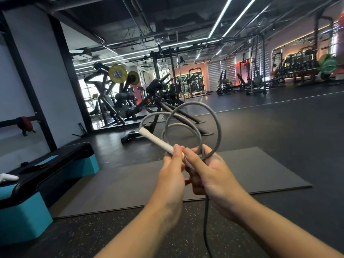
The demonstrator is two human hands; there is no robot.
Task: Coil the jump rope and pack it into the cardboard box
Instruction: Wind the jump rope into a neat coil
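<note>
I hold a grey jump rope (217,125) up at chest height in front of me. Its white handle (156,140) slants up to the left. My left hand (172,170) pinches the lower end of that handle. My right hand (208,174) is closed around the gathered grey loops, which stand up above both hands in two or three rings. A loose length of rope (205,226) hangs down from my right hand between my forearms and leaves the bottom of the view. No cardboard box is in view.
A dark exercise mat (130,185) lies on the speckled gym floor below my hands. A black and teal step platform (46,170) stands at the left with a white cloth (8,177) on it. Weight machines (119,94) and racks stand further back.
</note>
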